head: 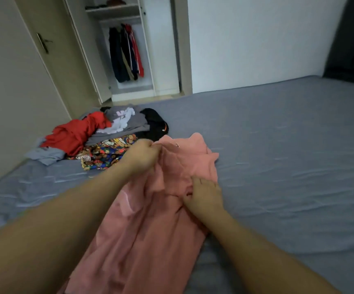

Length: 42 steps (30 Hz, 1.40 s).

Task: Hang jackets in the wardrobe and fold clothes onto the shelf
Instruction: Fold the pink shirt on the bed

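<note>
A pink garment (150, 219) lies stretched along the near side of the grey bed (288, 155). The left hand (143, 154) pinches its far edge, fingers curled tight; the right hand (203, 196) grips bunched cloth at its middle. A clothes pile (99, 139) sits far left, jackets (126, 52) hanging in the open wardrobe (163, 49) beyond.

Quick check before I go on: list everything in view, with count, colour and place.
pink garment: 1, pink, on the bed, near centre
red garment: 1, red, in the pile at left
grey garment: 1, grey with white print, pile
black garment: 1, black, pile's right end
patterned garment: 1, multicoloured, pile's near side
bed: 1, grey-blue sheet
wardrobe: 1, white, open, far wall
hanging jackets: several, dark and red, in wardrobe
door: 1, beige, left
left hand: 1, grips pink garment
right hand: 1, grips pink garment
</note>
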Tool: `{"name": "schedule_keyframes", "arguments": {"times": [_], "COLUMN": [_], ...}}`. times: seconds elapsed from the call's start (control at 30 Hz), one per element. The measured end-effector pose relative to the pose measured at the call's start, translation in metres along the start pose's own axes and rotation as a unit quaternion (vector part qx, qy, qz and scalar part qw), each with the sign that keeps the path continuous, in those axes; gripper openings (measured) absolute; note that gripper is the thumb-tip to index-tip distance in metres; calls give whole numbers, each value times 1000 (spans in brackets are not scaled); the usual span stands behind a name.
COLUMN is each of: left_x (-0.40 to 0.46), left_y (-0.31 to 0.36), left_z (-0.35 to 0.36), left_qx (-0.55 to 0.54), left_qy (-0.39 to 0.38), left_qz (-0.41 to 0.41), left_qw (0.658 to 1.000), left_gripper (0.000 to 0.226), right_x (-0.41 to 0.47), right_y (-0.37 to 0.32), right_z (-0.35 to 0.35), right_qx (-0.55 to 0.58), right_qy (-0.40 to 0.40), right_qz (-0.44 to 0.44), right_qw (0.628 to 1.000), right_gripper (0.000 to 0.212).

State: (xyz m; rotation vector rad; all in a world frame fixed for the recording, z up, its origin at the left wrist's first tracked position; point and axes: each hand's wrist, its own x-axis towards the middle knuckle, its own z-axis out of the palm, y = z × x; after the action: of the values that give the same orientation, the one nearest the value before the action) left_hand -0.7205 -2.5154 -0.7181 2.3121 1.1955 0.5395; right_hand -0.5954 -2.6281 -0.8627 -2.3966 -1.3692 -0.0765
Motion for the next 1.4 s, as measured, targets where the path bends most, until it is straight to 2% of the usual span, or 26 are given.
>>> {"name": "schedule_keyframes", "arguments": {"times": [0.03, 0.1, 0.17, 0.23, 0.33, 0.4, 0.47, 0.5, 0.53, 0.6, 0.67, 0.73, 0.8, 0.87, 0.93, 1.03, 1.1, 1.13, 1.17, 1.2, 1.27, 1.3, 1.33, 1.4], "left_x": [8, 24, 36, 39, 21, 13, 7, 3, -1, -15, -39, -75, -133, -181, -195, -182, -174, -175, -178, -181, -189, -192, -194, -195], "left_y": [37, 109, 177, 238, 301, 312, 291, 268, 240, 163, 69, -29, -119, -173, -189, -168, -156, -150, -143, -139, -132, -129, -129, -133], "left_z": [-5, -7, -5, -1, 21, 41, 56, 60, 63, 64, 59, 54, 44, 39, 38, 24, 12, 9, 8, 7, -4, -13, -25, -47], "left_qx": [-79, -222, -301, -345, -311, -266, -210, -166, -113, 3, 143, 231, 216, 181, 139, 102, 54, 34, 16, -5, -16, -3, 18, 101], "left_qy": [-11, -28, -43, -101, -243, -268, -265, -275, -289, -298, -275, -246, -229, -155, -74, -68, -60, -73, -98, -132, -210, -256, -294, -346], "left_qz": [-12, -40, -36, -21, 31, 58, 70, 69, 61, 11, -29, -67, -172, -213, -182, -172, -166, -160, -163, -172, -183, -185, -180, -149], "left_qw": [997, 974, 952, 933, 918, 924, 938, 944, 949, 954, 950, 939, 933, 948, 971, 977, 983, 984, 981, 976, 960, 949, 938, 921], "left_gripper": [27, 14, 13, 18, 11, 15, 26, 30, 31, 29, 29, 39, 61, 75, 68, 39, 33, 31, 29, 26, 18, 12, 11, 22], "right_x": [4, 8, 5, 1, -13, -34, -55, -66, -74, -87, -95, -103, -116, -130, -142, -152, -156, -158, -160, -163, -170, -173, -173, -173], "right_y": [-1, -1, 12, 44, 114, 141, 147, 141, 131, 109, 80, 53, 20, -14, -42, -64, -56, -46, -34, -20, 5, 16, 24, 36], "right_z": [-9, -28, -49, -74, -103, -110, -106, -103, -99, -89, -80, -72, -58, -43, -31, -31, -40, -47, -57, -68, -90, -98, -105, -112], "right_qx": [19, 133, 257, 334, 429, 508, 577, 599, 605, 604, 599, 586, 570, 542, 519, 549, 578, 571, 546, 482, 226, 90, -32, -193], "right_qy": [7, 16, 20, 37, 62, 42, 9, -23, -64, -130, -170, -214, -262, -309, -324, -286, -252, -243, -242, -254, -282, -289, -306, -345], "right_qz": [24, 76, 123, 184, 320, 400, 443, 450, 446, 436, 428, 409, 391, 371, 360, 367, 380, 382, 377, 363, 313, 283, 252, 233], "right_qw": [999, 988, 958, 924, 842, 762, 686, 662, 657, 655, 655, 666, 673, 688, 705, 695, 677, 685, 708, 756, 878, 910, 917, 889], "right_gripper": [49, 40, 34, 27, 20, 23, 31, 30, 27, 23, 27, 38, 42, 25, 14, 24, 28, 28, 31, 33, 35, 40, 46, 53]}}
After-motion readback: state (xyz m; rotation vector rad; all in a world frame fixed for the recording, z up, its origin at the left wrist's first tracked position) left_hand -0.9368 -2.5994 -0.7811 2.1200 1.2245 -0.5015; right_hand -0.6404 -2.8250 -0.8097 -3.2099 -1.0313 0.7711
